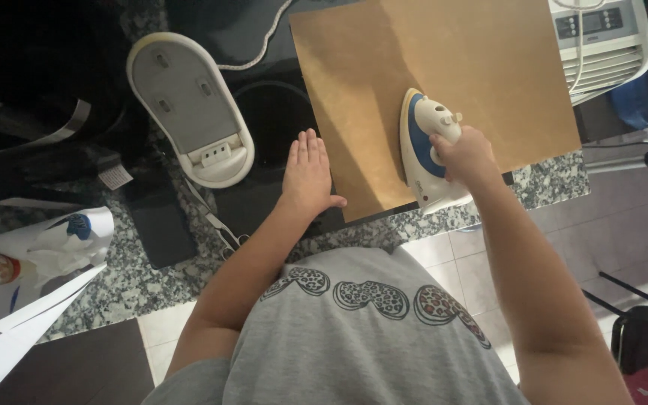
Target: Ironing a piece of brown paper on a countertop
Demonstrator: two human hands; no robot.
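The iron sits on the brown sheet, near its front edge, with bare sheet beyond it. The right hand is closed around the iron's handle. The left hand lies flat, fingers spread, at the sheet's left edge. The iron's stand lies left of the sheet.

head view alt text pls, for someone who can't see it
Seen from above, the right hand grips a blue and white iron pressed on a brown sheet laid over a granite counter. The left hand lies flat at the sheet's left edge. The iron's empty base sits further left.
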